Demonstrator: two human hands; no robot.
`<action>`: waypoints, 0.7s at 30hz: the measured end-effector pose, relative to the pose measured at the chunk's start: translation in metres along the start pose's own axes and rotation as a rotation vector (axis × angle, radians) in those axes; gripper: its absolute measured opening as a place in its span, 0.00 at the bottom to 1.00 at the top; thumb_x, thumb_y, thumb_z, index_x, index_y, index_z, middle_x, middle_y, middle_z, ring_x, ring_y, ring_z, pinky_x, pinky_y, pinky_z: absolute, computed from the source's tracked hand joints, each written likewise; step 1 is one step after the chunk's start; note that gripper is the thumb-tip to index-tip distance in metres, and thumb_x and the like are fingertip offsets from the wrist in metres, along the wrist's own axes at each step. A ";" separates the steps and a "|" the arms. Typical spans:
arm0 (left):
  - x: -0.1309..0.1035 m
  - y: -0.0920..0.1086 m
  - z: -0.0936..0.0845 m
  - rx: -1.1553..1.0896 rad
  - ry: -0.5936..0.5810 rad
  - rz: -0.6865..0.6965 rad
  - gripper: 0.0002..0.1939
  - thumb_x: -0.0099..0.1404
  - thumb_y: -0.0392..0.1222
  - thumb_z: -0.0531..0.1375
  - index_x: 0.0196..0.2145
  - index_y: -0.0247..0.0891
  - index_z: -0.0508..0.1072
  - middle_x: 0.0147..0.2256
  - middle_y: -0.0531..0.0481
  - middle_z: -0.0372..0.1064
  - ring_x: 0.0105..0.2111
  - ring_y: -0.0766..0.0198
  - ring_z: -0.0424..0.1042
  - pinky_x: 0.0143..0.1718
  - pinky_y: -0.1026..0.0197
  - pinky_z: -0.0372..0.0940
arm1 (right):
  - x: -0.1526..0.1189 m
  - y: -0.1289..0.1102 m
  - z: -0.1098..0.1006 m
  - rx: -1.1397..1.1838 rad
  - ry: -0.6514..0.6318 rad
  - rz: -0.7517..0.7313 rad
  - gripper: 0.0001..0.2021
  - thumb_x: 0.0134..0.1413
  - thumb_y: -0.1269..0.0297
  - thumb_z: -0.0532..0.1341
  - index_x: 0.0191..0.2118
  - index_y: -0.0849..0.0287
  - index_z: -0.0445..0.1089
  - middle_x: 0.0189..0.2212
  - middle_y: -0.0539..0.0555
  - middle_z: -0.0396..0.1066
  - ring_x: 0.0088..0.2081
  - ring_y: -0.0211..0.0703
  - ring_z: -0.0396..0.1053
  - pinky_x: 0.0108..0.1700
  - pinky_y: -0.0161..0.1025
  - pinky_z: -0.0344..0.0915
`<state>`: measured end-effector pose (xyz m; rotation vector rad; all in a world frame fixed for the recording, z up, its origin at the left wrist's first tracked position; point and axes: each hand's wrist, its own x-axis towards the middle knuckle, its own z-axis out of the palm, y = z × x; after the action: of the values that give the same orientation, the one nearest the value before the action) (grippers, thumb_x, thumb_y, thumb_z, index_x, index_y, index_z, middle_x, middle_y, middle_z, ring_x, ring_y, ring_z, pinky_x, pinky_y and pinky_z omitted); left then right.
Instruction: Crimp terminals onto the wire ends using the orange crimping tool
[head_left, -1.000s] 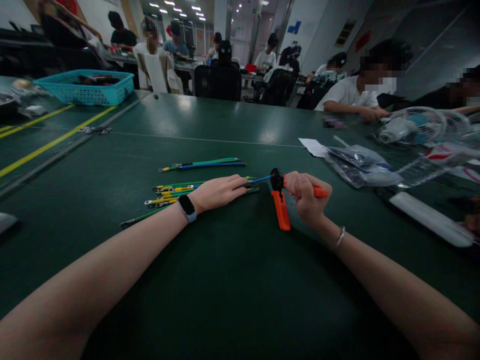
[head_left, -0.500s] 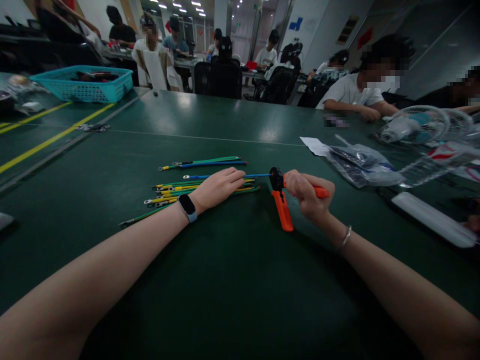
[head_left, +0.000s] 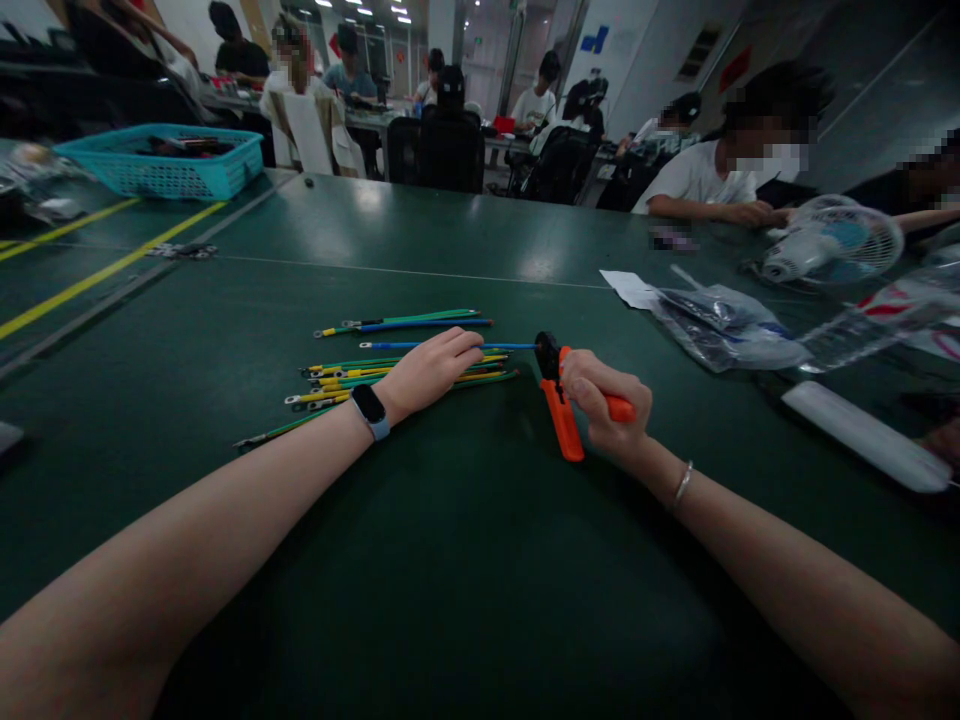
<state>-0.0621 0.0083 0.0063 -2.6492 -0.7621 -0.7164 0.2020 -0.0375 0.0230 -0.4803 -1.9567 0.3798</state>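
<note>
My left hand (head_left: pixel 435 368) is closed on a blue wire (head_left: pixel 510 346), its thumb hidden beneath the fingers. A ring terminal shows at the wire's left end. The right end reaches the black head of the crimping pliers (head_left: pixel 561 420), which have orange handles. My right hand (head_left: pixel 609 395) is wrapped around the upper handle, while the lower one slants down to the table, spread apart from it. Under and beside my left hand lie several green and yellow wires (head_left: pixel 322 385) with ring terminals. Just behind them rests another blue wire (head_left: pixel 431 325) beside a green one.
A turquoise basket (head_left: pixel 180 165) stands at the back left. To the right are a clear plastic bag (head_left: pixel 727 325), a white fan (head_left: pixel 832 245) and a long white object (head_left: pixel 862 435). Across the table on the right, a person (head_left: pixel 697 185) in a white shirt sits; others sit farther back.
My right hand has swung the upper handle down and left, bringing the plier handles somewhat closer together. My left hand stays on the blue wire, with only a slight shift left.
</note>
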 end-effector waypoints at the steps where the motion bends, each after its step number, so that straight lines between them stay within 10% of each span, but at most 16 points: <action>1: 0.000 0.000 0.000 0.004 -0.001 0.000 0.14 0.73 0.28 0.50 0.47 0.29 0.73 0.51 0.38 0.71 0.50 0.57 0.71 0.55 0.53 0.72 | -0.001 0.000 0.000 0.005 -0.003 -0.021 0.11 0.62 0.75 0.54 0.28 0.57 0.62 0.24 0.49 0.60 0.28 0.38 0.60 0.38 0.46 0.60; 12: 0.000 0.000 0.003 0.036 -0.024 -0.037 0.13 0.71 0.26 0.50 0.47 0.29 0.73 0.51 0.38 0.69 0.50 0.56 0.71 0.52 0.51 0.72 | 0.017 0.008 0.012 -0.077 0.145 0.274 0.24 0.66 0.60 0.56 0.18 0.56 0.52 0.17 0.46 0.52 0.20 0.34 0.52 0.26 0.40 0.50; 21: 0.001 0.000 0.005 0.033 -0.057 -0.383 0.12 0.69 0.27 0.50 0.41 0.31 0.73 0.44 0.39 0.68 0.41 0.57 0.70 0.45 0.53 0.72 | 0.012 0.002 0.011 0.051 0.286 0.242 0.24 0.65 0.61 0.57 0.17 0.56 0.55 0.15 0.46 0.54 0.19 0.33 0.53 0.25 0.39 0.51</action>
<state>-0.0589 0.0105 0.0027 -2.5279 -1.3069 -0.7124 0.1874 -0.0298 0.0270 -0.7021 -1.6138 0.4852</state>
